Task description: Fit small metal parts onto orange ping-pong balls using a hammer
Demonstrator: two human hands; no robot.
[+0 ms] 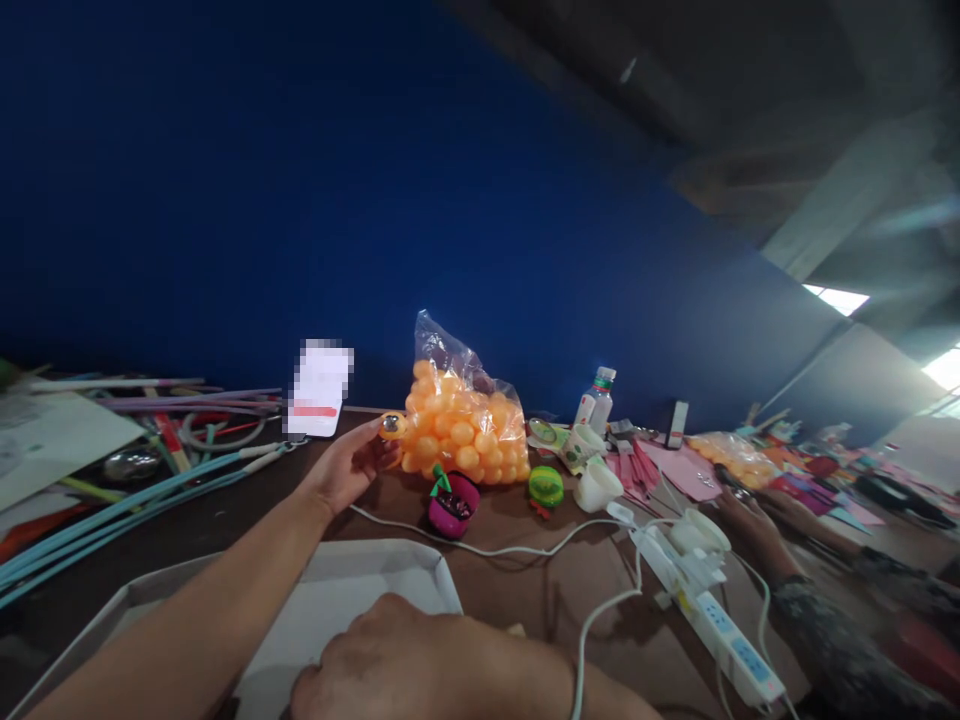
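Note:
My left hand [349,465] is closed on a small orange ball-like piece with a shiny silver round part [392,427], held up beside the clear bag of orange plastic balls [469,430]. My right hand [390,655] is low at the front, over the white open box [375,570]. Its back and bent knuckles face me, while its fingers are hidden beneath. A purple round case with green leaves [452,505] and a green round toy [546,488] sit in front of the bag.
A phone [319,390] leans against the blue wall [337,200]. Light-blue rods [150,500] lie at left. White cups [598,485], a bottle [595,400] and a corded power strip [720,620] stand at right. Another person's hands [754,520] work at far right.

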